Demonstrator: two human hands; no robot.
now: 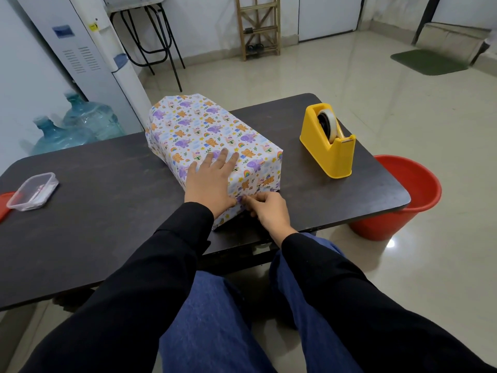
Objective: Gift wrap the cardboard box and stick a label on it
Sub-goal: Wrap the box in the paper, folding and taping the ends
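Observation:
The box (209, 125), covered in white wrapping paper printed with elephants, bears and rainbows, lies lengthwise on the dark table (107, 211). My left hand (212, 181) lies flat on the near end of its top, fingers straight and spread. Just below, my right hand (269, 211) has its fingers curled against the folded paper flap on the box's near end face, pressing or pinching it at the fold. A yellow tape dispenser (329, 140) with a roll of clear tape stands to the right of the box.
A clear plastic container (33, 191) holding small items sits at the table's left edge beside its red lid (4, 204). A red bucket (403, 195) stands on the floor at the right. Water bottles (78, 125) and a dispenser are at the back left.

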